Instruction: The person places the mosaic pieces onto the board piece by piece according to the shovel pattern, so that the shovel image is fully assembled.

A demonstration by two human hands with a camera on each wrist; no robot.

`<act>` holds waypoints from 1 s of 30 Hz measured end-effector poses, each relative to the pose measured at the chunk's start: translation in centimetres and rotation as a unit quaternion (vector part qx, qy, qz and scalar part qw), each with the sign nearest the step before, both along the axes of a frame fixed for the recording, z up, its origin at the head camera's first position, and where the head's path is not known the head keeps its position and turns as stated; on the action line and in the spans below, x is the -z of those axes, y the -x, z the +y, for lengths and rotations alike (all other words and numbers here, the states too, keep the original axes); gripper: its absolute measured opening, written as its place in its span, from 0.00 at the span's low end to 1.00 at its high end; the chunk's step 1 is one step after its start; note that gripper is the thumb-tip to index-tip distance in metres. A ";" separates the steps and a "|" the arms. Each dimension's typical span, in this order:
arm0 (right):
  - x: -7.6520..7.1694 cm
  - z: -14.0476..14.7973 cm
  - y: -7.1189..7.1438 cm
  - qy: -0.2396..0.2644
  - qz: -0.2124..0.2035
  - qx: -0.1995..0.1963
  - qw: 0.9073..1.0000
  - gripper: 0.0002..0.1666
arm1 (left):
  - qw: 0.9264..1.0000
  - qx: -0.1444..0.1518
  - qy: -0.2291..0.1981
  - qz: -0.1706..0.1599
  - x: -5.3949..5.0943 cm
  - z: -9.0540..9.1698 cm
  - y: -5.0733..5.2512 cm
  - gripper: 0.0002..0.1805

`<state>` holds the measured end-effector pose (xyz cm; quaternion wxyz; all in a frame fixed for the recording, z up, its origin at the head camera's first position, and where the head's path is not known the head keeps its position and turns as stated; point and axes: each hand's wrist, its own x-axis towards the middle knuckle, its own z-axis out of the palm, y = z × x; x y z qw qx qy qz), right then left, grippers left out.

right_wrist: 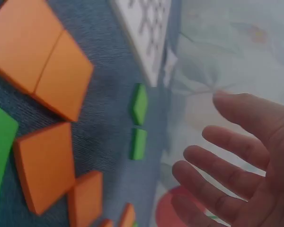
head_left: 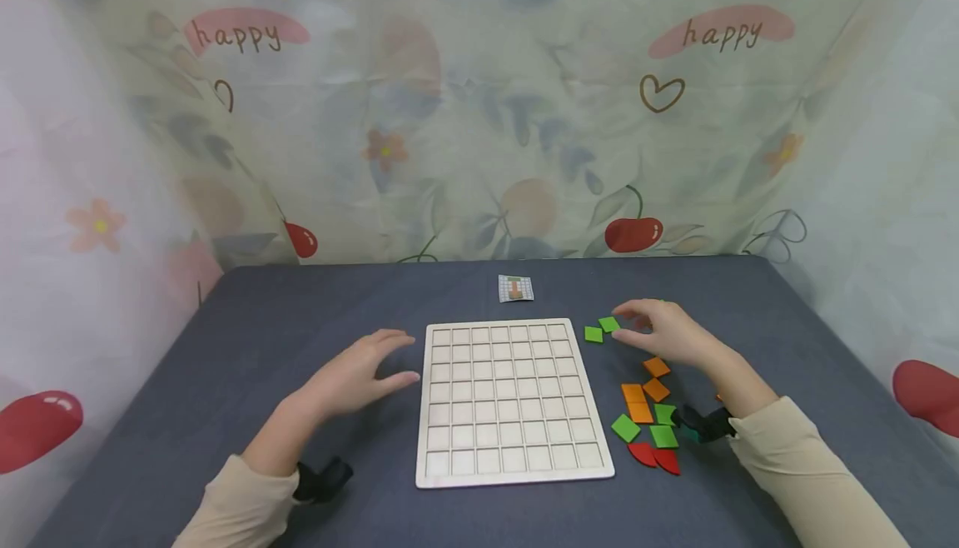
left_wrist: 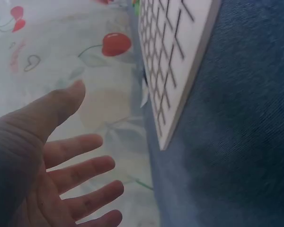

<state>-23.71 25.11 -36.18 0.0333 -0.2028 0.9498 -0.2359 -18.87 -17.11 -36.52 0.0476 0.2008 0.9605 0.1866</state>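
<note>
A white grid board with bare square cells lies on the dark cloth. Left of it hovers my left hand, fingers extended and thumb apart, holding nothing; the left wrist view shows the same spread fingers. My right hand is beside two green square tiles off the board's upper right corner. In the right wrist view its fingers are loosely bent with nothing between them. Below that hand lie orange tiles, more green tiles and two red quarter-round pieces.
Behind the board lies a small printed card with a grid picture. A patterned curtain rises along the table's back edge and both sides. The dark tablecloth stretches left of the board. Black straps sit at both wrists.
</note>
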 end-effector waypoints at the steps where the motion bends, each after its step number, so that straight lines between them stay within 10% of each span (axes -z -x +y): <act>1: 0.3 -0.1 0.3 0.001 -0.007 -0.004 1.000 0.25 | 1.000 0.004 -0.001 -0.015 0.2 0.2 0.0 0.32; 14: 2.0 -1.0 2.6 0.000 -0.055 -0.027 0.998 0.20 | 0.994 0.029 0.017 -0.107 3.0 2.1 -0.2 0.47; 30: 2.5 -2.1 3.4 -0.027 -0.100 0.018 0.994 0.18 | 0.992 0.019 0.021 -0.121 3.3 2.3 -0.2 0.48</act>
